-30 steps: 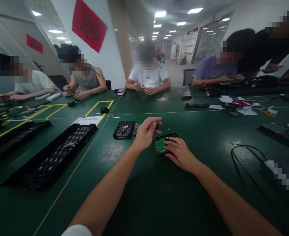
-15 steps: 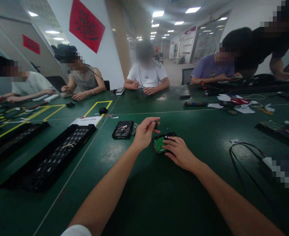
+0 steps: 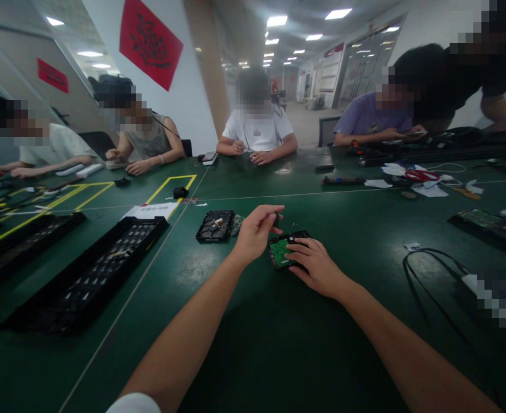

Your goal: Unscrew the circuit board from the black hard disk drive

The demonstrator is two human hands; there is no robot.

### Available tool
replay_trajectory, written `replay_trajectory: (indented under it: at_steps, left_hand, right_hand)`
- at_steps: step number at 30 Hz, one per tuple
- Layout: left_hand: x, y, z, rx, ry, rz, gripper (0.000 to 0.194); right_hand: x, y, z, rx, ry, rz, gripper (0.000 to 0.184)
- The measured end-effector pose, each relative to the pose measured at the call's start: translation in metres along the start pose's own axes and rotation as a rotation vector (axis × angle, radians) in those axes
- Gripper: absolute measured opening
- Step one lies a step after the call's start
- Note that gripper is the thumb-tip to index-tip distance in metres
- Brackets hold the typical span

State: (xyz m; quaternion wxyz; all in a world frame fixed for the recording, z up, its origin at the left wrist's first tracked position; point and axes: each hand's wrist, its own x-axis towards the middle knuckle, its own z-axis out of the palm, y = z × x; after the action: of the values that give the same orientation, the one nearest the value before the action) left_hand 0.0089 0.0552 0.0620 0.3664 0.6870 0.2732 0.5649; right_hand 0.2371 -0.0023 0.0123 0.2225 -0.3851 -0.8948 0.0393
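A hard drive [image 3: 281, 252] with a green circuit board lies on the green table before me. My right hand [image 3: 313, 261] holds it at its right side, fingers across the board and thumb by the near edge. Above the drive's far left corner is my left hand [image 3: 258, 229], its thumb and fingers pinched together. Something small and dark shows between those fingertips, too hidden to name. To the left of that hand lies a second black drive [image 3: 215, 227] with small light pieces on top. A loose circuit board [image 3: 236, 225] rests against its right side.
Tiny screws [image 3: 295, 225] lie beyond the held drive. A long black tray [image 3: 102, 275] is at left, with a white paper sign [image 3: 152, 211] behind it. A cable [image 3: 425, 250] and an open device [image 3: 489, 228] are at right. Several people sit across the table.
My left hand has shifted very slightly, its fingers still pinched over the drive. My right hand stays on the drive. At far right, a standing person's arm has moved.
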Motion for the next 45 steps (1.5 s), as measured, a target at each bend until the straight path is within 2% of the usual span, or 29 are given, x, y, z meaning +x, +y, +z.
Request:
replay_trajectory:
  at_steps: [10, 23, 30, 36, 40, 45]
  left_hand:
    - [0.001, 0.0026, -0.0032, 0.007, -0.039, 0.02, 0.032]
    - [0.0022, 0.0007, -0.0044, -0.026, -0.034, -0.031, 0.031]
    - [0.0025, 0.0019, -0.0047, -0.019, -0.041, -0.024, 0.03]
    - [0.0015, 0.0017, -0.0059, -0.005, -0.036, -0.023, 0.029]
    - [0.0008, 0.0054, -0.0052, 0.029, -0.077, -0.034, 0.027]
    - [0.0009, 0.0072, -0.0041, -0.03, -0.064, -0.066, 0.027]
  right_hand:
    - [0.0, 0.0022, 0.0018, 0.019, 0.005, 0.008, 0.03]
    - [-0.0005, -0.0013, -0.0022, 0.083, -0.012, 0.072, 0.029]
    - [-0.0014, 0.0048, 0.0038, 0.095, 0.019, 0.051, 0.035]
    - [-0.0015, 0.0074, 0.0042, 0.075, -0.002, 0.039, 0.032]
    - [-0.0008, 0.0058, 0.0026, 0.067, 0.019, 0.038, 0.03]
    - [-0.0014, 0.0052, 0.0019, 0.064, 0.007, 0.043, 0.031]
